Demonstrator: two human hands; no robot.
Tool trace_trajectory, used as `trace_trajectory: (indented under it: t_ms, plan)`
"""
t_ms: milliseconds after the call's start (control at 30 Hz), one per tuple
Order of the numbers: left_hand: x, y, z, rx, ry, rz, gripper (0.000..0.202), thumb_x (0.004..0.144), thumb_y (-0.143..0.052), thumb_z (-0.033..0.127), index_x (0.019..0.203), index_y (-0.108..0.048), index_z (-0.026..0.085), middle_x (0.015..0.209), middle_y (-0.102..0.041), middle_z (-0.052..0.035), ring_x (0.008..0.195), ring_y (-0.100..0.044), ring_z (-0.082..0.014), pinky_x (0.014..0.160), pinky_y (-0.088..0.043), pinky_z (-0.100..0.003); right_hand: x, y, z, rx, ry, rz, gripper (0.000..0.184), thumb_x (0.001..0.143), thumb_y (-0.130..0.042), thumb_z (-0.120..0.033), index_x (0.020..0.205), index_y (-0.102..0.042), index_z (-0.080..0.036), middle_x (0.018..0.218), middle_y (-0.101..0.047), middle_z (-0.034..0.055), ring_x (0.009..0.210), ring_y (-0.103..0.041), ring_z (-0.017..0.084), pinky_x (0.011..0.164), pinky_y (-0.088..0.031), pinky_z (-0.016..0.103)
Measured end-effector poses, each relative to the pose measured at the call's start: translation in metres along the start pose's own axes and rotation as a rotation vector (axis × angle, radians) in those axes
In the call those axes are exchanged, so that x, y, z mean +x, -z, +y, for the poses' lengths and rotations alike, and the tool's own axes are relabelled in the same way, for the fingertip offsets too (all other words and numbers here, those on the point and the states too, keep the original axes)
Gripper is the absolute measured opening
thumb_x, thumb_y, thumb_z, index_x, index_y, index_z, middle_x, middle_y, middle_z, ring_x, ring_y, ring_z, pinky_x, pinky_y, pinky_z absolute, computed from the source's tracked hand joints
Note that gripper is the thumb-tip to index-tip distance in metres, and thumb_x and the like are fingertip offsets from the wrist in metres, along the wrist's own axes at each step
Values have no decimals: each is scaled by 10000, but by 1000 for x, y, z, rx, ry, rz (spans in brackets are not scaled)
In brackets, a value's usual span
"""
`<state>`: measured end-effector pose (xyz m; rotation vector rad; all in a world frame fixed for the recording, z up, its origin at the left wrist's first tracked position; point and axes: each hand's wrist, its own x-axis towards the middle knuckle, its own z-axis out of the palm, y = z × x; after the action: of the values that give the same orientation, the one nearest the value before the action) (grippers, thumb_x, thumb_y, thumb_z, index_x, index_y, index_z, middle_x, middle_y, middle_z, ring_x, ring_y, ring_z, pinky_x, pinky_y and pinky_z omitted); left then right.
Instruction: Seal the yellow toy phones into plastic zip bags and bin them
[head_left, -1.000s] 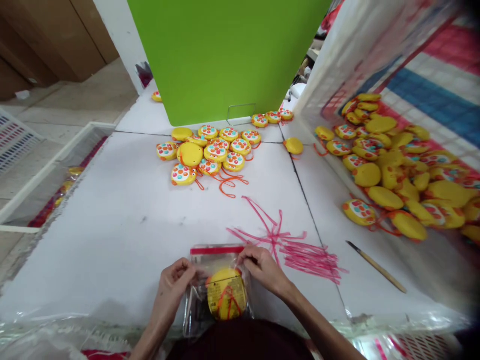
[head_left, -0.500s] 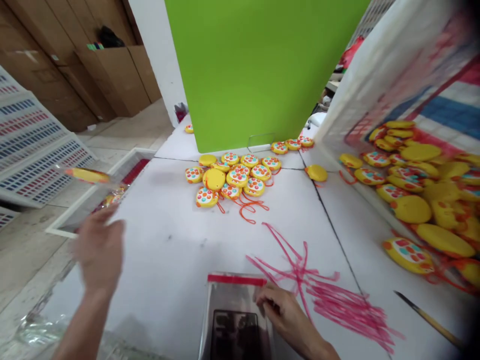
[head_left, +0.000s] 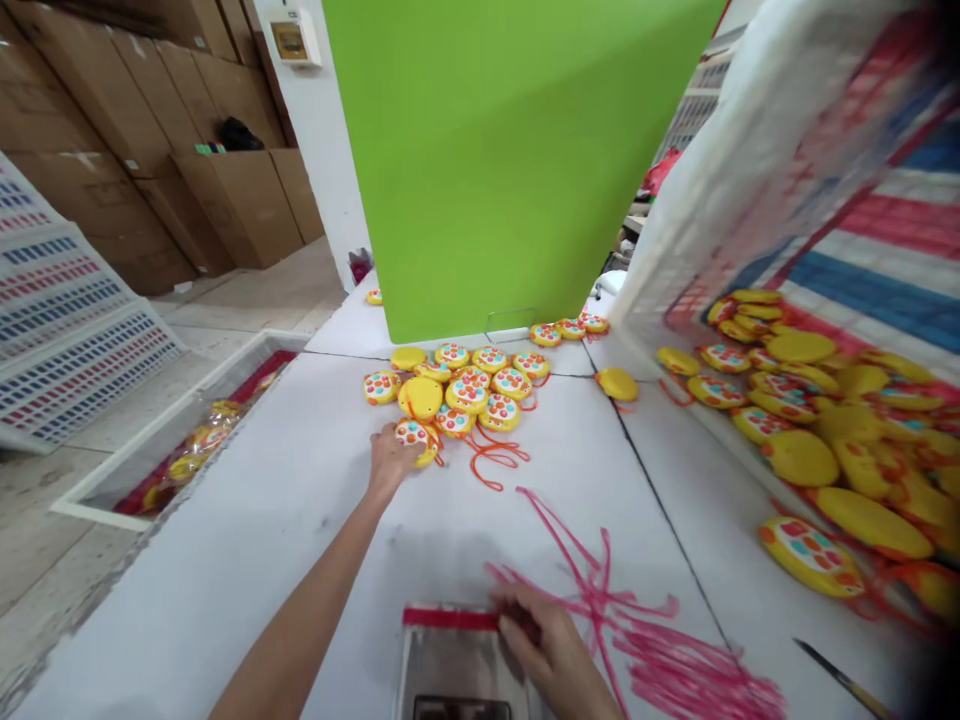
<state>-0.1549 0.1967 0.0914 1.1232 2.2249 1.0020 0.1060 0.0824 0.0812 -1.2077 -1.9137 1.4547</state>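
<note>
My left hand [head_left: 392,462] reaches across to the front of a cluster of yellow toys and has its fingers around the nearest one. That yellow toy [head_left: 418,440] has a white panel with red and blue dots, and it still lies on the table. Orange cords [head_left: 495,458] trail from the cluster. Close to me, my right hand [head_left: 551,650] is slightly blurred, its fingers curled and pinched at the upper right corner of a clear plastic bag [head_left: 450,660] with a red strip along its top. A dark rectangle shows at the lower part of the bag.
Pink ties [head_left: 690,660] lie right of the bag, near a thin knife [head_left: 840,675]. A striped sack [head_left: 870,280] with many yellow toys stands at right. A green panel [head_left: 517,170] rises behind. A white crate [head_left: 97,515] holding bagged toys sits beyond the left edge.
My left hand has moved from near the crate to the toy cluster and closed on a toy. The bagged toy in the air over the crate is no longer there. The view has shifted.
</note>
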Motion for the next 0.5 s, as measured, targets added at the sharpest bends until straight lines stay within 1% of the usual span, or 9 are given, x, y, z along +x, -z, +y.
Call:
trace_trajectory:
  t_ms: [33, 100, 167, 200, 233, 267, 367, 433, 500]
  plan:
    - [-13, -2, 0, -24, -14, 10, 558, 671, -665, 293, 1152, -474, 82, 1092, -537, -163, 952, -568, -261, 843, -450, -406, 8, -2, -3, 61, -2, 28, 242, 850, -457, -313, 980, -591, -160, 850, -638, 89, 779, -598, 203, 698, -484, 307]
    - [-45, -7, 0, -73, -55, 35, 588, 680, -631, 270, 1201, -424, 93, 1126, -504, -157, 1000, -549, -261, 883, -436, -401, 24, -6, -10, 193, -33, 71, 362, 850, -470, -366, 1141, -520, -157, 1072, -602, 139, 934, -586, 228, 758, -488, 335]
    - [-84, -15, -3, -130, -117, 29, 575, 701, -594, 254, 1225, -386, 142, 1161, -486, -122, 1064, -520, -241, 916, -428, -380, 35, -13, -17, 334, -90, 85, 501, 848, -469, -415, 1279, -397, -170, 1273, -485, 168, 1051, -548, 243, 763, -499, 348]
    - [-105, -20, -6, -158, -149, 15, 568, 712, -583, 262, 1230, -373, 161, 1177, -477, -115, 1086, -507, -237, 920, -430, -377, 39, -18, -21, 400, -98, 81, 541, 846, -472, -421, 1316, -346, -184, 1331, -430, 163, 1083, -534, 240, 776, -499, 348]
    - [-124, -24, -10, -191, -194, -11, 557, 724, -575, 277, 1232, -370, 174, 1182, -474, -110, 1089, -505, -236, 920, -434, -381, 41, -22, -24, 449, -81, 75, 558, 838, -489, -409, 1328, -322, -198, 1350, -412, 148, 1095, -527, 232, 800, -493, 346]
    - [-142, -28, -13, -237, -257, -53, 545, 740, -559, 274, 1241, -363, 185, 1202, -465, -113, 1103, -497, -238, 924, -436, -390, 42, -26, -27, 476, -48, 79, 558, 822, -521, -383, 1317, -331, -207, 1325, -442, 129, 1084, -532, 222, 828, -481, 342]
    - [-185, -31, -26, -255, -329, -107, 494, 766, -525, 233, 1237, -377, 203, 1251, -444, -122, 1153, -465, -247, 941, -431, -423, 37, -33, -29, 447, 30, 145, 490, 777, -576, -287, 1231, -413, -200, 1129, -578, 70, 1003, -554, 197, 895, -438, 331]
    - [-202, -26, -33, -208, -298, -134, 463, 772, -510, 200, 1220, -396, 209, 1245, -469, -113, 1151, -475, -240, 940, -437, -425, 30, -33, -26, 399, 1, 188, 451, 780, -549, -243, 1210, -427, -185, 1077, -597, 60, 985, -553, 194, 892, -436, 328]
    - [-211, -17, -43, -142, -313, -168, 350, 790, -486, 182, 1138, -465, 212, 1177, -527, -93, 1097, -516, -226, 918, -457, -411, 21, -29, -22, 338, -34, 184, 446, 783, -518, -200, 1217, -420, -181, 1117, -586, 63, 1011, -545, 195, 899, -430, 327]
